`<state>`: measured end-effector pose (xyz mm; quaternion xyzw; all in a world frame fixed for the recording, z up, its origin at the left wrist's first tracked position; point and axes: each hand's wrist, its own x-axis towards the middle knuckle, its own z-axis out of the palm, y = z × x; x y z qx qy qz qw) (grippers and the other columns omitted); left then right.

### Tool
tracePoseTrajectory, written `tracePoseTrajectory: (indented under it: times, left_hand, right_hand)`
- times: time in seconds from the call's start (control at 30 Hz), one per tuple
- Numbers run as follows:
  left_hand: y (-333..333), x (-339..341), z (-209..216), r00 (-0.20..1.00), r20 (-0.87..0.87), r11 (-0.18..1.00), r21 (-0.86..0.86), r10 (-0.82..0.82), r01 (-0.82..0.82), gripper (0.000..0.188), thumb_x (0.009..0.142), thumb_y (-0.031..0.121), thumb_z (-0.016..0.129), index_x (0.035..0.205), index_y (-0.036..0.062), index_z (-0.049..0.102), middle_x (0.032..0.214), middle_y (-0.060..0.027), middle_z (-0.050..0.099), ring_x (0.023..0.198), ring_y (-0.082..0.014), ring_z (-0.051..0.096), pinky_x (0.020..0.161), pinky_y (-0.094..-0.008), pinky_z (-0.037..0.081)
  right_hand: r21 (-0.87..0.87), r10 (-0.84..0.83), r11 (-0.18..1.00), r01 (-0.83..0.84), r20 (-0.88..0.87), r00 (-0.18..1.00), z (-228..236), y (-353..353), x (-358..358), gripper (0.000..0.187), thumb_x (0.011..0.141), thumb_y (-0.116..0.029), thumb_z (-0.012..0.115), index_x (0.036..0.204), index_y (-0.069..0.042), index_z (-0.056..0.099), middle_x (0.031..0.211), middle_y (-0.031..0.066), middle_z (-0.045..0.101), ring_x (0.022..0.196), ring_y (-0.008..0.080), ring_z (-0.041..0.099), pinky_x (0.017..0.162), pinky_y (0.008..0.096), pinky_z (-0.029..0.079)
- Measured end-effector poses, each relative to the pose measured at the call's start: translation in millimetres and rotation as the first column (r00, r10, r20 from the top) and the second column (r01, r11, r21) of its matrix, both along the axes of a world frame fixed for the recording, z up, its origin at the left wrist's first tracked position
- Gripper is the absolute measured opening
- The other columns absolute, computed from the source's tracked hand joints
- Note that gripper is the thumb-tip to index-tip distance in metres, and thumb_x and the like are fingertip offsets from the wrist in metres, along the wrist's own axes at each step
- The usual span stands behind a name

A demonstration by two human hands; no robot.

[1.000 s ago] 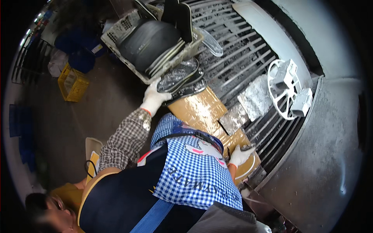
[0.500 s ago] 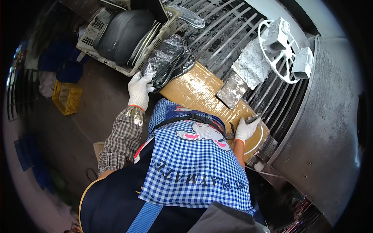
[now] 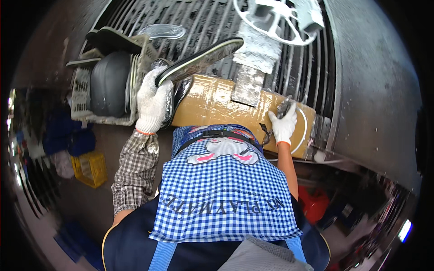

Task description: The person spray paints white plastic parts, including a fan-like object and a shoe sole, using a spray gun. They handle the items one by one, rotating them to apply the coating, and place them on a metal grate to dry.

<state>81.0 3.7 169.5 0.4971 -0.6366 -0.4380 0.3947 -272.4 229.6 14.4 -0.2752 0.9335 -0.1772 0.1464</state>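
In a white knit glove, my left hand [image 3: 151, 101] grips one end of a black shoe sole [image 3: 203, 56] with a pale line along its edge. The sole slants up to the right above the slatted rack. Other dark soles [image 3: 181, 92] rest partly hidden behind that hand, on the left end of a tape-covered cardboard piece [image 3: 205, 101]. My right hand [image 3: 284, 124], also gloved, is closed around a small dark grey object [image 3: 285, 106] over the cardboard's right end. I cannot make out its kind.
At left stands a pale plastic basket [image 3: 81, 97] packed with black soles [image 3: 110, 83]. A clear plastic-like sole shape [image 3: 162, 31] lies on the metal slats [image 3: 203, 22]. A white spoked wheel [image 3: 271, 34] stands behind a grey-white crusted block [image 3: 255, 49]. A metal panel [image 3: 366, 81] rises at right.
My left hand has lifted one sole off the wrapped stack, and it now points up and right. The whole view has turned. My right hand still holds the dark object.
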Motion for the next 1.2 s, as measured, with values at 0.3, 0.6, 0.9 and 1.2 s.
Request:
tracePoseTrajectory:
  times: [0.3,0.6,0.9,1.2]
  left_hand:
    - [-14,-58,16,0.893,0.234,0.747,-0.49,-0.384,0.449,0.047,0.089,-0.016,0.064,0.134,-0.0026,0.069,0.131,-0.0208,0.075,0.122,-0.0325,0.073,0.108,-0.0377,0.056]
    - [-8,-92,32,0.865,0.27,0.614,-0.616,-0.424,0.493,0.056,0.082,-0.02,0.063,0.134,-0.0019,0.071,0.132,-0.0209,0.074,0.123,-0.0356,0.073,0.107,-0.0412,0.057]
    - [-13,-103,40,0.838,0.248,0.565,-0.642,-0.486,0.518,0.053,0.082,-0.021,0.063,0.132,-0.0029,0.072,0.13,-0.0228,0.075,0.122,-0.0372,0.074,0.107,-0.042,0.058]
    - [-11,-145,44,0.805,0.238,0.532,-0.644,-0.543,0.549,0.05,0.084,-0.018,0.069,0.131,-0.0015,0.071,0.128,-0.0191,0.076,0.116,-0.0303,0.075,0.099,-0.0382,0.061]
  right_hand:
    - [-0.608,0.312,0.69,-0.392,-0.239,0.92,112,-42,41,0.073,0.093,-0.027,0.081,0.156,-0.001,0.053,0.153,0.0257,0.056,0.145,0.043,0.05,0.121,0.0507,0.043]
    - [-0.5,0.399,0.644,-0.578,-0.425,0.812,153,-85,82,0.075,0.087,-0.024,0.078,0.158,-0.021,0.056,0.157,0.023,0.046,0.138,0.0509,0.045,0.113,0.062,0.045]
    - [-0.48,0.165,0.808,-0.343,-0.375,0.912,127,-78,21,0.072,0.09,-0.023,0.076,0.158,-0.014,0.054,0.159,0.0235,0.044,0.142,0.0485,0.043,0.115,0.0612,0.044]
    - [-0.597,0.255,0.623,-0.505,-0.455,0.853,180,-68,74,0.063,0.084,-0.016,0.082,0.145,-0.009,0.067,0.156,0.0251,0.049,0.141,0.0509,0.044,0.115,0.0595,0.044]
